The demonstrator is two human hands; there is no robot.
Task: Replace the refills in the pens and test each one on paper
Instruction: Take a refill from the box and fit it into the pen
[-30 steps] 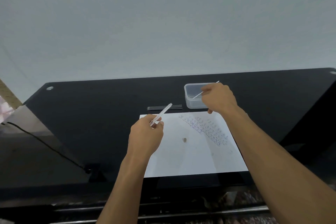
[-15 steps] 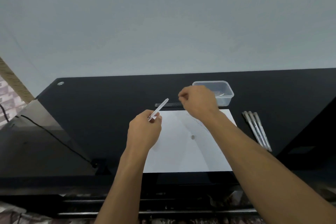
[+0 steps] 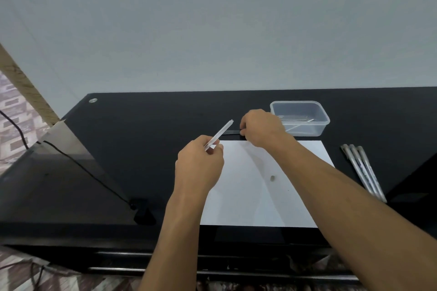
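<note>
My left hand (image 3: 199,166) grips a clear pen barrel (image 3: 220,134) that points up and to the right, above the left edge of a white paper sheet (image 3: 255,196). My right hand (image 3: 262,129) is curled over the right end of a row of thin dark refills (image 3: 233,132) lying on the black table just behind the paper; whether its fingers hold a refill is hidden. A small pen part (image 3: 272,178) lies on the sheet. A clear plastic box (image 3: 300,117) behind the paper holds used refills.
Three silver pens (image 3: 364,172) lie side by side on the black table (image 3: 142,125) to the right of the paper. A black cable (image 3: 78,163) runs across a lower surface at the left. A wall rises behind the table.
My right hand dropped the used refill into the plastic box and moved left and down onto the dark refills. The view has shifted, bringing the three pens into sight. My left hand kept the barrel.
</note>
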